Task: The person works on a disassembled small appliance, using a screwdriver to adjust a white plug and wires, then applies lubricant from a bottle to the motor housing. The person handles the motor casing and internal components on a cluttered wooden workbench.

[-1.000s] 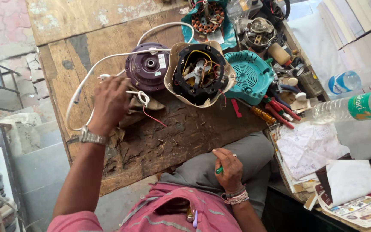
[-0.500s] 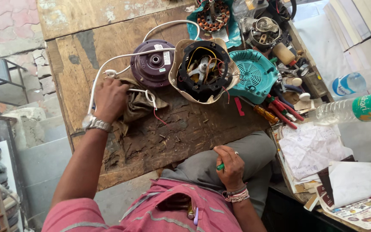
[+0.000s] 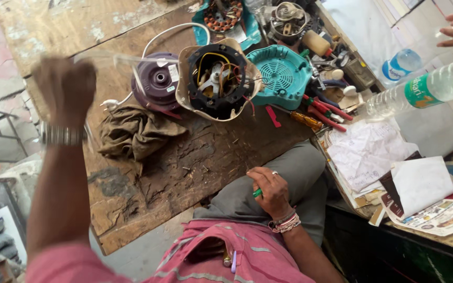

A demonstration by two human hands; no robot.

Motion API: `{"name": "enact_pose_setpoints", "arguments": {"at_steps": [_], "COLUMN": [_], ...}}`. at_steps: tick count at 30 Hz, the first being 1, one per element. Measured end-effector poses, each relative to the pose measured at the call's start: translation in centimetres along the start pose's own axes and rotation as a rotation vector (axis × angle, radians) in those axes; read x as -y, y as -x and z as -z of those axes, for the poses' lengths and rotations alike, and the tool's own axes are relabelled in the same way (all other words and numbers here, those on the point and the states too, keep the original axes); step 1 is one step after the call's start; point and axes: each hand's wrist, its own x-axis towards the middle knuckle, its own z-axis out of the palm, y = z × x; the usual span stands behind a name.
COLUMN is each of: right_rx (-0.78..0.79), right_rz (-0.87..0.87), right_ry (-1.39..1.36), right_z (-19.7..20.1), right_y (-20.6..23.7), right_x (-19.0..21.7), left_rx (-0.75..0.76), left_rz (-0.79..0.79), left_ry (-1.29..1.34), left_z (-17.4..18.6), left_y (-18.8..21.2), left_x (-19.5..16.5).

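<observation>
Left hand point(image 3: 65, 89) raised over workbench point(image 3: 148, 173), blurred, grip state unclear (white cable point(image 3: 132, 73) nearby); right hand point(image 3: 270, 191) on lap, fingers closed round small green tool point(image 3: 257, 193).

Worn wooden workbench point(image 3: 148, 173). Brown rag point(image 3: 137, 131) lies just beyond the left hand point(image 3: 66, 86) fingers. Opened mixer base point(image 3: 217, 81) and teal grille point(image 3: 281, 76) rest farther off.

1. Rough, scratched wood, matt and worn: workbench point(image 3: 148, 173).
2. Soft, crumpled cloth, dull brown: rag point(image 3: 135, 131).
3. Shiny metal: watch band point(image 3: 61, 135) on left hand point(image 3: 65, 86).
4. Smooth purple plastic: round motor cover point(image 3: 158, 84).
5. Teal plastic with a grid of slots: vent cover point(image 3: 281, 76).
6. Clear, glossy plastic: water bottle point(image 3: 425, 89).
7. Wrinkled white paper: sheets point(image 3: 365, 152).
8. Small green plastic piece in right hand point(image 3: 271, 191).
</observation>
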Motion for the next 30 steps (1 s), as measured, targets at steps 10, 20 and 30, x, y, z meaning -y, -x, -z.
{"name": "enact_pose_setpoints", "arguments": {"at_steps": [10, 20, 30], "right_rx": [0.031, 0.103, 0.087], "right_rz": [-0.03, -0.06, -0.049], "right_ry": [-0.013, 0.027, -0.004], "right_z": [-0.1, 0.2, 0.0], "right_y": [0.1, -0.2, -0.1], "right_x": [0.6, 0.6, 0.6], "left_rx": [-0.193, 0.636, 0.603], "left_rz": [0.296, 1.085, 1.186], "left_ry": [0.734, 1.993, 1.909], "left_z": [5.8, 7.3, 4.1], "left_y": [3.2, 6.2, 2.3], "left_x": [-15.2, -26.6, -26.1]}}
